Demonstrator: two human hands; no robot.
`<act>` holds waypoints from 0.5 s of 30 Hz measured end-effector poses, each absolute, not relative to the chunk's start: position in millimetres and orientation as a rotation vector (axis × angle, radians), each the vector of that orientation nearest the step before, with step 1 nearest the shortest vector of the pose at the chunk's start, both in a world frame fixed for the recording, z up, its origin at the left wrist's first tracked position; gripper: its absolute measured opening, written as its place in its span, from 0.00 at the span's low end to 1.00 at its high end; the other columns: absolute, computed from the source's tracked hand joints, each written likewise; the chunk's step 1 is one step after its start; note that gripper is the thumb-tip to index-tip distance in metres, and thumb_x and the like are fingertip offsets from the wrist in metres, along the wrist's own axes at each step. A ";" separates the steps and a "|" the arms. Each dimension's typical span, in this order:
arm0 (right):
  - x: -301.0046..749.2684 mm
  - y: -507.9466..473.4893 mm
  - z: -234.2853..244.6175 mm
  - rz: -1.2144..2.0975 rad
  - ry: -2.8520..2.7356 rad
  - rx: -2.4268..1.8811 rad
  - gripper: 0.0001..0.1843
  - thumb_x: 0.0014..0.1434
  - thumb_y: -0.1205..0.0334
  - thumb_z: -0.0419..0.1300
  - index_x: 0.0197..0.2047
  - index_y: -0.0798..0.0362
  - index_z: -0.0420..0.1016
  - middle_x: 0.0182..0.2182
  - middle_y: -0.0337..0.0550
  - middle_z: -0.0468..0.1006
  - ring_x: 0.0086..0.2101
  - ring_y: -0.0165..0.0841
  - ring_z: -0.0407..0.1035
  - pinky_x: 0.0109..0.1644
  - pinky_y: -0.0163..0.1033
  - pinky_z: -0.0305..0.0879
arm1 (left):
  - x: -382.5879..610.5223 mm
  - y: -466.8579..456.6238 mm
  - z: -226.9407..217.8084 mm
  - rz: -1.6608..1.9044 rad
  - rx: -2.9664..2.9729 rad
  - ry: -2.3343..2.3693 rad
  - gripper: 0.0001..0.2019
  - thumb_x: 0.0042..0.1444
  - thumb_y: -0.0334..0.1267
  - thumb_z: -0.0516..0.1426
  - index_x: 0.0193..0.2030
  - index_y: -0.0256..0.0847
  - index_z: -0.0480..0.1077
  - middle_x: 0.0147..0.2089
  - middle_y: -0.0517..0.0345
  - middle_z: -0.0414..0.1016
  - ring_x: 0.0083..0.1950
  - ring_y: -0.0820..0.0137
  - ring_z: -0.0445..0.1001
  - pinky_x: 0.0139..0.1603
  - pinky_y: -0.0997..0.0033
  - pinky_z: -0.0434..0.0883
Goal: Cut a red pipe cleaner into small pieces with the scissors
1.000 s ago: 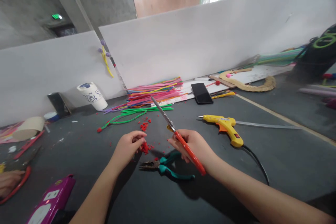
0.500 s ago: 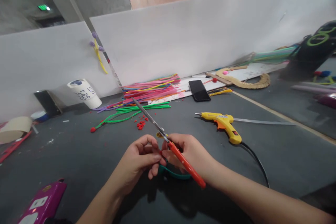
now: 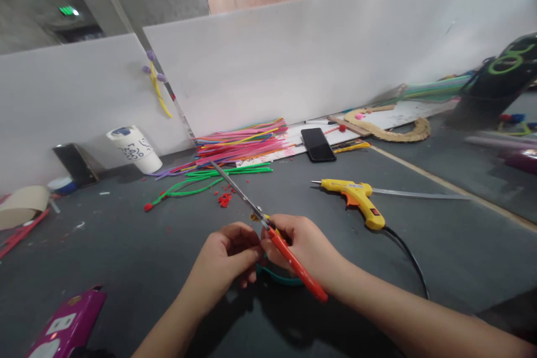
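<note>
My right hand point(image 3: 304, 246) is closed round the orange-handled scissors point(image 3: 293, 262), whose shut blades point up and to the left. My left hand point(image 3: 229, 260) is curled with its fingertips pinched against the right hand's fingertips; what they pinch is too small to make out. A small yellow piece point(image 3: 255, 216) shows beside the scissors' pivot. Under both hands lie teal-handled pliers point(image 3: 277, 278), mostly hidden. Red crumbs point(image 3: 225, 199) are scattered on the grey table point(image 3: 126, 246) beyond the hands.
A yellow glue gun point(image 3: 356, 197) with a black cord lies to the right. Coloured pipe cleaners point(image 3: 239, 148), green ones point(image 3: 210, 179), a black phone point(image 3: 318, 144) and a paper cup point(image 3: 134, 149) sit by the white partition. A magenta power strip point(image 3: 67, 324) is at the lower left.
My left hand left the red crumbs and came right to meet my right hand over the pliers. The scissors tipped lower to the left. The view shifted slightly.
</note>
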State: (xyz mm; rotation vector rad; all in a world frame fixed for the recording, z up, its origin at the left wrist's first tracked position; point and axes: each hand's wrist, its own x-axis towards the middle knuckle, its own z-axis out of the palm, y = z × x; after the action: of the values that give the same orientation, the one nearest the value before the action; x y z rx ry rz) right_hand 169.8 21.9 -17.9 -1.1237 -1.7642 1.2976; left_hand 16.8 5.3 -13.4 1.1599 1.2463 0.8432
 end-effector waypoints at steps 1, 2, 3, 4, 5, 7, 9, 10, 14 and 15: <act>169.6 22.0 -19.1 1.272 -1.761 -1.141 0.03 0.41 0.71 0.52 0.21 0.54 0.62 0.18 0.31 0.61 0.21 0.24 0.53 0.24 0.28 0.51 | 18.0 4.8 -12.3 0.836 1.182 1.276 0.05 0.42 0.32 0.58 0.28 0.36 0.67 0.19 0.62 0.69 0.16 0.78 0.65 0.14 0.80 0.60; 169.5 22.1 -20.2 1.254 -1.756 -1.158 0.03 0.42 0.70 0.53 0.22 0.54 0.61 0.18 0.31 0.60 0.21 0.24 0.53 0.23 0.28 0.51 | 19.1 4.2 -11.3 0.833 1.203 1.301 0.04 0.42 0.33 0.57 0.27 0.35 0.68 0.18 0.62 0.68 0.16 0.78 0.64 0.14 0.80 0.59; 169.5 22.1 -21.0 1.241 -1.752 -1.171 0.03 0.42 0.70 0.53 0.22 0.54 0.61 0.18 0.31 0.60 0.21 0.24 0.53 0.23 0.28 0.50 | 20.0 3.5 -10.5 0.834 1.223 1.320 0.04 0.42 0.33 0.57 0.26 0.35 0.69 0.18 0.62 0.68 0.16 0.77 0.64 0.15 0.80 0.59; 169.3 22.1 -21.5 1.234 -1.750 -1.180 0.03 0.42 0.69 0.53 0.22 0.54 0.61 0.18 0.31 0.60 0.21 0.24 0.53 0.23 0.28 0.50 | 20.7 2.9 -10.0 0.840 1.241 1.330 0.04 0.41 0.33 0.57 0.26 0.35 0.69 0.18 0.61 0.68 0.16 0.77 0.63 0.15 0.79 0.60; 169.2 22.0 -21.8 1.229 -1.750 -1.187 0.03 0.42 0.69 0.53 0.22 0.54 0.61 0.18 0.31 0.60 0.21 0.24 0.52 0.23 0.28 0.49 | 21.3 2.3 -9.8 0.848 1.255 1.336 0.04 0.41 0.33 0.57 0.26 0.35 0.70 0.18 0.61 0.68 0.17 0.77 0.63 0.15 0.79 0.60; 168.9 21.8 -21.6 1.214 -1.759 -1.203 0.04 0.43 0.69 0.53 0.22 0.54 0.60 0.18 0.30 0.59 0.21 0.24 0.52 0.22 0.28 0.48 | 21.8 1.5 -10.4 0.862 1.276 1.340 0.04 0.42 0.31 0.56 0.26 0.35 0.70 0.18 0.61 0.69 0.17 0.78 0.63 0.16 0.79 0.60; 169.2 21.5 -20.2 1.201 -1.777 -1.208 0.04 0.44 0.68 0.54 0.22 0.54 0.60 0.18 0.31 0.59 0.21 0.24 0.52 0.23 0.29 0.49 | 21.2 1.2 -11.4 0.877 1.287 1.330 0.03 0.42 0.30 0.56 0.26 0.34 0.70 0.18 0.61 0.68 0.17 0.78 0.62 0.16 0.79 0.60; 169.8 21.2 -18.9 1.191 -1.789 -1.200 0.05 0.45 0.67 0.54 0.22 0.54 0.60 0.18 0.31 0.60 0.22 0.24 0.53 0.23 0.29 0.50 | 20.4 1.2 -11.8 0.895 1.277 1.325 0.02 0.43 0.31 0.56 0.26 0.34 0.70 0.18 0.61 0.68 0.17 0.78 0.62 0.16 0.79 0.60; 175.6 19.1 -9.9 1.102 -1.876 -1.174 0.10 0.50 0.57 0.56 0.25 0.54 0.61 0.20 0.33 0.62 0.23 0.26 0.54 0.26 0.30 0.52 | 13.2 1.6 -10.5 1.080 1.116 1.289 0.05 0.44 0.35 0.60 0.27 0.36 0.69 0.20 0.60 0.71 0.17 0.78 0.64 0.16 0.80 0.61; 177.5 18.4 -7.3 1.066 -1.920 -1.185 0.12 0.50 0.54 0.57 0.25 0.53 0.61 0.20 0.32 0.63 0.22 0.25 0.54 0.25 0.30 0.51 | 10.8 1.7 -9.7 1.141 1.073 1.256 0.05 0.44 0.35 0.60 0.28 0.37 0.69 0.21 0.60 0.73 0.17 0.78 0.65 0.17 0.80 0.61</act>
State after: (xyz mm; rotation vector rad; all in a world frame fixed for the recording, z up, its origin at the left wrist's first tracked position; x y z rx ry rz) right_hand 177.5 18.4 -7.3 -1.1847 -1.9195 1.0662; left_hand 10.8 1.7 -9.7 1.0726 1.2559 1.1409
